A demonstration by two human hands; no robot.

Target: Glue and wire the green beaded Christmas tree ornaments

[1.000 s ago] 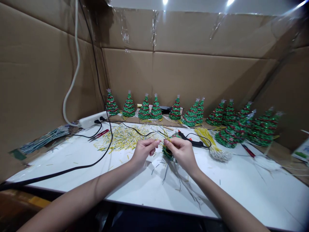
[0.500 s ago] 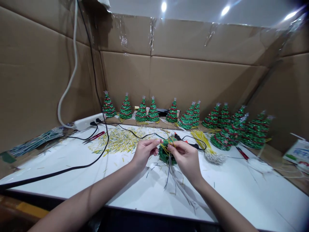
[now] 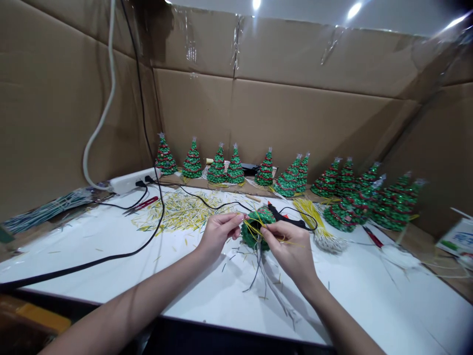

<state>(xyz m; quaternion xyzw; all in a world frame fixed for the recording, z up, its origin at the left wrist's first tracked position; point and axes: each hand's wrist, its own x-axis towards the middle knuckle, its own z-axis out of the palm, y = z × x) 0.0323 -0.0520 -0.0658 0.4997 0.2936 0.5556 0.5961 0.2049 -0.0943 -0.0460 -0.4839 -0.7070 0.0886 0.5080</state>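
A small green beaded tree (image 3: 255, 228) lies on its side over the white table (image 3: 111, 246), between my two hands. Thin yellow and dark wires (image 3: 258, 261) trail from its base toward me. My left hand (image 3: 219, 232) pinches the yellow wire ends at the tree's left side. My right hand (image 3: 290, 249) grips the tree and its wires from the right, with a few yellow wires sticking out across its fingers.
A row of finished green beaded trees (image 3: 266, 170) stands along the cardboard back wall. Cut yellow wire scraps (image 3: 177, 213), red-handled scissors (image 3: 142, 205), a power strip (image 3: 127, 183), black cables (image 3: 140, 246), a glue gun (image 3: 288, 220) and a yellow wire bundle (image 3: 320, 227) lie around.
The tree has tilted more onto its side and my right hand has slid down and right along the wires. My left hand barely moved.
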